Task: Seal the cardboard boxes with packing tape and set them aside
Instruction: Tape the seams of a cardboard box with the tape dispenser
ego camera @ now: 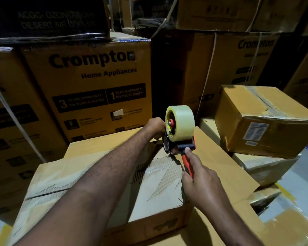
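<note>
A brown cardboard box (64, 176) lies in front of me with its top flaps folded down and torn corrugated paper along the seam. A red and black tape dispenser (180, 144) carrying a clear tape roll (180, 121) stands on the far end of the seam. My right hand (201, 181) grips the dispenser's red handle. At the far edge of the box, beside the dispenser's front, my left hand (155, 127) has its fingers curled; what they hold is hidden.
Large printed Crompton cartons (89, 89) are stacked close behind and to the left. A taped smaller box (267, 121) sits tilted on other boxes at the right. Flat cardboard (226, 167) lies under and right of my box. Grey floor shows at far right.
</note>
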### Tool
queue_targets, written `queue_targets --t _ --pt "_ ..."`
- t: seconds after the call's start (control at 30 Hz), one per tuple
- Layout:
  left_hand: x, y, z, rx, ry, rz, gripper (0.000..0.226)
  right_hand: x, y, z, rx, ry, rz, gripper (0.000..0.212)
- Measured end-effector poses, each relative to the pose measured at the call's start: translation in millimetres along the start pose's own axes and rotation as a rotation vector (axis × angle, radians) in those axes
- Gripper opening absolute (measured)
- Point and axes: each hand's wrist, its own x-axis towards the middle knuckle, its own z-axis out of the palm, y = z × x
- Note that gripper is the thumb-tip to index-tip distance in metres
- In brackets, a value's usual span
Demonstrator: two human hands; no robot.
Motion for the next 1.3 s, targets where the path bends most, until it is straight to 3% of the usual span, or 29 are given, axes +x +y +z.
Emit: queue_targets --t 0.17,0.53,0.8,1.13,1.23,1.3 --pt "-1 -5 2 0.044 -0.123 -0.022 0.022 1 0 -2 -0.003 0.001 0.033 0.071" --pt "5 -16 -7 -0.283 -0.255 -0.088 0.02 -7 11 1 0.065 0.045 0.018 0.07" --pt "12 -21 -7 -0.317 -0.192 -0.033 0.03 -12 10 10 -0.006 0.091 -0.063 0.074" --pt "12 -27 24 0.107 -0.071 0.09 0.04 2 7 0 -0.077 -0.009 0.006 0.071" --pt "12 -27 24 0.011 0.084 0.179 0.015 3 7 -3 -0.044 -0.027 0.025 0.071" --pt "13 -33 25 -0.08 -0.022 0.187 0.023 5 8 -4 -0.027 -0.03 0.028 0.07"
